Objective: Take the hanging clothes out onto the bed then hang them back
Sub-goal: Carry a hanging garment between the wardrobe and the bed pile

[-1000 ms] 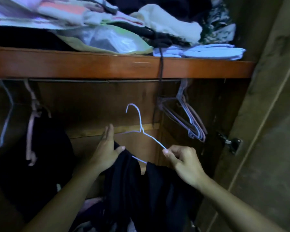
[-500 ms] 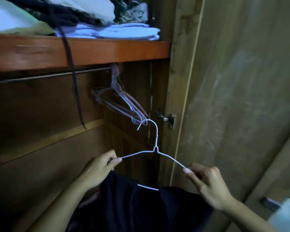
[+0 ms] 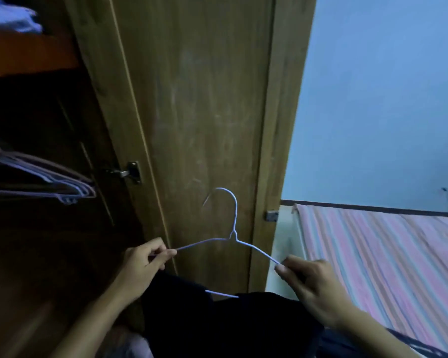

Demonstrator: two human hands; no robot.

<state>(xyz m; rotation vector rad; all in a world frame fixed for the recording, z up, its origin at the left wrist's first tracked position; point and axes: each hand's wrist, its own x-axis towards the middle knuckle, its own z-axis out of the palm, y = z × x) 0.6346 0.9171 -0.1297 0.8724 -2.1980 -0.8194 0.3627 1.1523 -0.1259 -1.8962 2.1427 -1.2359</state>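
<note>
- Left hand and right hand each pinch a shoulder of the hanger, keeping the dark garment level.
- Bed lies right, probably its destination.

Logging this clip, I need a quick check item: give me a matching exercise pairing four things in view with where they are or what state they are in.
Things:
1. wire hanger
2. dark garment
3. empty hangers
4. striped bed

Places or states:
A. at the right, beneath the blue wall
B. pinched at both ends by the two hands
C. bunched inside the wardrobe at the left
D. draped over the hanger's bottom bar

Pairs: 1-B, 2-D, 3-C, 4-A
</note>
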